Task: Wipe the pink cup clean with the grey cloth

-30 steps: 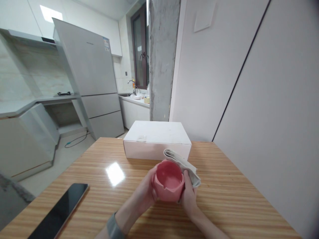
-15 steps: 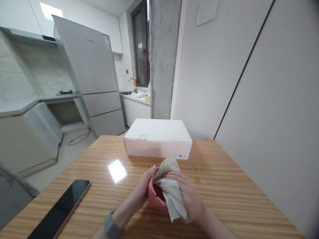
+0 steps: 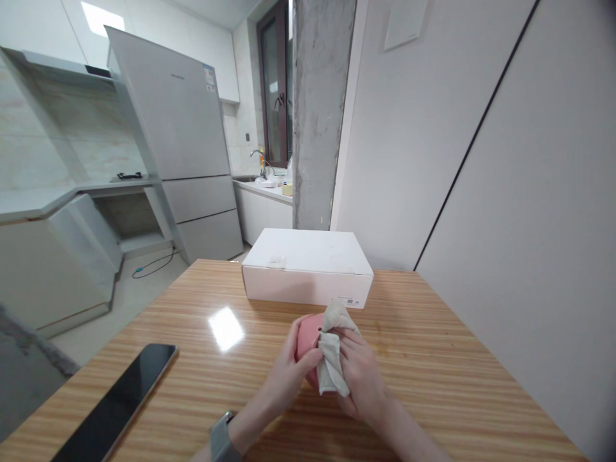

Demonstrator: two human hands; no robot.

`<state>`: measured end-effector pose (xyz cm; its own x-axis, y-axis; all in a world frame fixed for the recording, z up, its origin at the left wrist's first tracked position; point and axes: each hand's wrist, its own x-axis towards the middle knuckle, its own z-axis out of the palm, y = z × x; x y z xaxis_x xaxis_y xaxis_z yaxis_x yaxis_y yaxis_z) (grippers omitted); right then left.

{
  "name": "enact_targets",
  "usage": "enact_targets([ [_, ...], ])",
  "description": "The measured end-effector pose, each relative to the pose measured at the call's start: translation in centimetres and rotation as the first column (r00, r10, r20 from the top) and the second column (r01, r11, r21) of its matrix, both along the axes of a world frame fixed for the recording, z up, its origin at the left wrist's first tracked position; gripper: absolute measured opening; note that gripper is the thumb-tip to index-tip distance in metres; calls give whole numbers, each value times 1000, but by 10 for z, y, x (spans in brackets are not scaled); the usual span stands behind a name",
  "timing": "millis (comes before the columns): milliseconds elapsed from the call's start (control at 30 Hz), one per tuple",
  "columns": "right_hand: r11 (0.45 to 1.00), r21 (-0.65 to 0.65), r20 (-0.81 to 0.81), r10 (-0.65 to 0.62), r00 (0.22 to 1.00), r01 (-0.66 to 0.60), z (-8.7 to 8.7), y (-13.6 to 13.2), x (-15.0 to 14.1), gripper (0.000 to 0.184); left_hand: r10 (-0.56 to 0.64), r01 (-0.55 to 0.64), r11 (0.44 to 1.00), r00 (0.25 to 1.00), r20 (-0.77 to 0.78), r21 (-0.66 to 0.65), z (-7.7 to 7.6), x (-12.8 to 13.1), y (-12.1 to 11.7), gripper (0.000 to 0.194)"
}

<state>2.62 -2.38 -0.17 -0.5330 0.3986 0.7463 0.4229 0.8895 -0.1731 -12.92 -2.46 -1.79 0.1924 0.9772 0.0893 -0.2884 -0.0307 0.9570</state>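
Observation:
A pink hollow container point(image 3: 308, 338) is held above the near middle of the wooden table. My left hand point(image 3: 289, 367) wraps around its left side, thumb across the near side. A small dark spot shows near its edge; its exact kind is unclear. My right hand point(image 3: 360, 369) is closed on a light grey cloth point(image 3: 331, 362), which it presses against the container's right side. The cloth and fingers cover the opening, so the inside is hidden. Part of the cloth hangs down toward me.
A white box point(image 3: 308, 282) stands on the wooden table point(image 3: 447, 359) beyond my hands. At the left lies a black phone point(image 3: 120, 398). A white wall point(image 3: 481, 192) rises along the right side. A fridge point(image 3: 178, 122) and kitchen counters stand farther back.
The container has turned so its opening faces right and its pink outside shows more. My left thumb has come over its near side. The cloth and right hand have shifted slightly up and right.

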Motion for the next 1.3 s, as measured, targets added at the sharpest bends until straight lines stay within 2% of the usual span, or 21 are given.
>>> enact_targets([
  [133,997,7,47,77,996,-78,-5,0,-2,27,-154,165,968,985,73,-187,6,-6,9,48],
  [267,983,23,71,183,981,-185,-11,-6,-15,28,-221,222,940,975,31,-259,18,-18,13,44],
  [400,982,-13,80,188,979,-187,-15,-7,-19,21,-312,309,908,949,38,-282,22,-23,13,51],
  [500,985,-71,106,166,980,-159,-16,-5,-15,22,-291,293,919,956,48,-263,18,-21,14,58],
  [633,985,-95,121,155,980,-144,-12,-3,-12,25,-180,167,956,983,-34,-242,16,-19,17,61],
  [733,987,-100,122,135,983,-123,-8,-1,-13,23,-142,127,970,988,-61,-209,16,-18,17,57],
  [800,991,-112,106,91,990,-79,-5,1,-11,24,-94,87,975,995,-23,-203,13,-17,16,52],
  [900,995,-100,59,10,998,-4,-1,7,-5,23,-29,57,967,993,114,-249,6,-11,14,48],
  [1033,999,-28,52,-28,998,30,1,11,2,23,-105,181,947,955,277,-266,2,-3,14,49],
  [1133,999,19,99,37,994,-39,1,5,-1,27,-159,282,909,915,371,-306,4,-3,15,47],
  [1233,993,63,138,93,986,-102,0,-4,-8,30,-201,379,832,886,417,-404,7,-10,15,50],
  [1300,991,64,134,109,985,-118,-1,-8,-11,33,-223,386,826,893,391,-411,7,-16,16,50],
])
